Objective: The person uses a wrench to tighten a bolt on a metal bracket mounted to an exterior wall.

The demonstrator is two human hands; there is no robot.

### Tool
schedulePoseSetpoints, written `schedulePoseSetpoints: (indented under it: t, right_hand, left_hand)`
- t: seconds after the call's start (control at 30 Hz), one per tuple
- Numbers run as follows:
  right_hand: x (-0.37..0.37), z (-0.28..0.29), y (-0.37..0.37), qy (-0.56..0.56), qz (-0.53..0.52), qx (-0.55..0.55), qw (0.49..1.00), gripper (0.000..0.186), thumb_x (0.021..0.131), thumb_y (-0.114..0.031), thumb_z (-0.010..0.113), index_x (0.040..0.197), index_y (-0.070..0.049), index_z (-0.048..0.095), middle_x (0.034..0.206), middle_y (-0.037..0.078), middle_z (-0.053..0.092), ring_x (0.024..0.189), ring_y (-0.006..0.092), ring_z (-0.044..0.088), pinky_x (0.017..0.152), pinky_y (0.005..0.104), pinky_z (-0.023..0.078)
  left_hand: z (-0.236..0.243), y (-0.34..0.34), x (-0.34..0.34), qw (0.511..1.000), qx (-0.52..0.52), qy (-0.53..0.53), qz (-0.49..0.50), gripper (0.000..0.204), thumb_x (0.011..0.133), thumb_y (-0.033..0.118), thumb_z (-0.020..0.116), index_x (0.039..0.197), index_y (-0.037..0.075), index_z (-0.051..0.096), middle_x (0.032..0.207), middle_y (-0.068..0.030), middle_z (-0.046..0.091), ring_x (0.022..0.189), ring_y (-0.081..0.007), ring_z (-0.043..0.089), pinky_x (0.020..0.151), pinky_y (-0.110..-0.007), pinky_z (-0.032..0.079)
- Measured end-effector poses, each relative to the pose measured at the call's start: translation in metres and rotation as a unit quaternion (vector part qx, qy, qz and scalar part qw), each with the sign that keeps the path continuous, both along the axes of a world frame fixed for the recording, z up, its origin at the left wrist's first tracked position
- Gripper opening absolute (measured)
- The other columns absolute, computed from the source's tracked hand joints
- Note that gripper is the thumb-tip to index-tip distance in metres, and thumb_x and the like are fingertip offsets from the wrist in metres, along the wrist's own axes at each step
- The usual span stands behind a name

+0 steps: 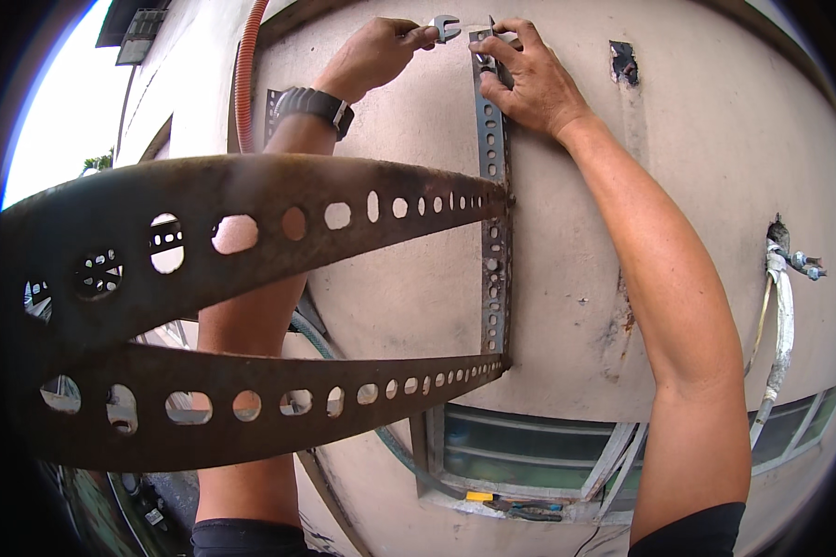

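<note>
My left hand (390,58), with a dark watch (318,107) on its wrist, grips a metal wrench (442,28) near the top of the wall. To its right, my right hand (537,88) curls its fingers at the top of a vertical perforated steel strut (492,139), around a small metal piece I cannot make out clearly. Two rusty perforated arms, an upper (283,181) and a lower one (214,436), run from the strut toward me on the left, hiding much of my left forearm.
The beige wall (567,278) has a ragged hole (624,65) and white-wrapped pipes (782,316) at right. An orange corrugated hose (246,74) hangs upper left; a green hose (395,450) runs below. Pliers (525,510) and other tools lie on the window sill.
</note>
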State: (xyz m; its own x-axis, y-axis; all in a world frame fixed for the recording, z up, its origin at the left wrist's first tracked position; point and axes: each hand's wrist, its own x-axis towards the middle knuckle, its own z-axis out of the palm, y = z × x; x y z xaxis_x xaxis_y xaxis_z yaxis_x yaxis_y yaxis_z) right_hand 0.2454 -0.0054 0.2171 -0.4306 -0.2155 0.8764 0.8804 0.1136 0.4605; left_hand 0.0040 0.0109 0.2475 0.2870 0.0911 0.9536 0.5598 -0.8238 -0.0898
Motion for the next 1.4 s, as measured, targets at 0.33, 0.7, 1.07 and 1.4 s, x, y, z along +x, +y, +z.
schedulePoseSetpoints:
  t: [0.33, 0.7, 1.07, 1.4]
  right_hand:
    - [-0.013, 0.002, -0.001, -0.015, 0.055, 0.000, 0.998, 0.036, 0.081, -0.028, 0.069, 0.116, -0.026, 0.069, 0.136, 0.006, 0.051, 0.117, 0.0299, 0.067, 0.106, 0.0456, 0.057]
    - [-0.006, 0.006, 0.001, -0.020, 0.027, 0.010, 0.999, 0.038, 0.080, -0.024, 0.068, 0.118, -0.029, 0.068, 0.135, 0.006, 0.050, 0.113, 0.0291, 0.069, 0.104, 0.0446, 0.058]
    - [-0.004, 0.003, 0.001, -0.004, 0.009, -0.010, 1.000, 0.041, 0.080, -0.023, 0.067, 0.120, -0.033, 0.066, 0.132, 0.005, 0.049, 0.114, 0.0256, 0.067, 0.109, 0.0445, 0.055]
    - [-0.010, -0.001, 0.000, 0.012, 0.000, -0.003, 1.000, 0.044, 0.080, -0.023, 0.067, 0.122, -0.033, 0.065, 0.133, 0.004, 0.047, 0.112, 0.0250, 0.067, 0.107, 0.0450, 0.056]
  left_hand:
    - [-0.044, 0.030, 0.037, 0.975, -0.050, -0.108, -0.188, 0.040, 0.107, 0.036, 0.060, 0.109, -0.002, 0.074, 0.073, 0.0029, 0.056, 0.063, -0.0060, 0.042, 0.054, -0.026, 0.036]
    - [0.019, 0.030, -0.002, 0.964, 0.228, 0.124, 0.063, 0.036, 0.102, 0.042, 0.062, 0.116, 0.011, 0.077, 0.096, -0.0149, 0.077, 0.093, -0.0351, 0.073, 0.080, -0.045, 0.055]
    - [-0.013, 0.031, 0.011, 0.999, 0.052, 0.000, -0.010, 0.040, 0.103, 0.043, 0.062, 0.117, 0.009, 0.077, 0.106, -0.0185, 0.076, 0.099, -0.0350, 0.073, 0.087, -0.044, 0.055]
    - [0.020, 0.017, -0.009, 0.977, 0.138, 0.106, 0.124, 0.041, 0.104, 0.043, 0.058, 0.119, 0.010, 0.076, 0.100, -0.0125, 0.078, 0.087, -0.0273, 0.073, 0.081, -0.041, 0.057]
